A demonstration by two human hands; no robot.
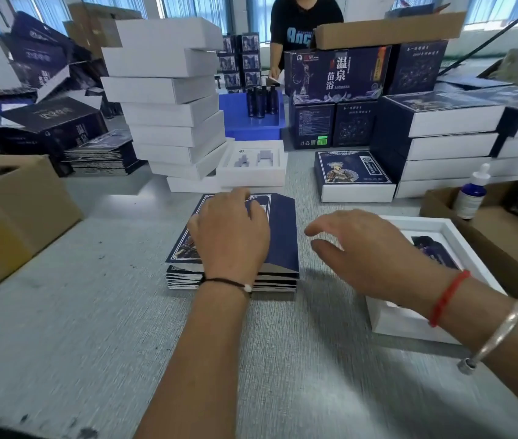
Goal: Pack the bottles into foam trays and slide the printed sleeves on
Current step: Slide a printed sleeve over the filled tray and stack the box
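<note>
The left hand [230, 229] lies palm down on the top printed sleeve [278, 236] of a short stack of flat sleeves [232, 282] on the grey desk [93, 312], its fingers curled over the sleeve's far edge in a light grip. The right hand [368, 248] hovers just beside the stack, fingers spread and loosely bent, holding nothing. Under its wrist sits a white foam tray [409, 324] with a dark bottle [431, 248] in it. Farther back stand an empty foam tray [252, 175], a leaning tower of white boxes [169, 99] and a blue bin [251, 125] of bottles.
</note>
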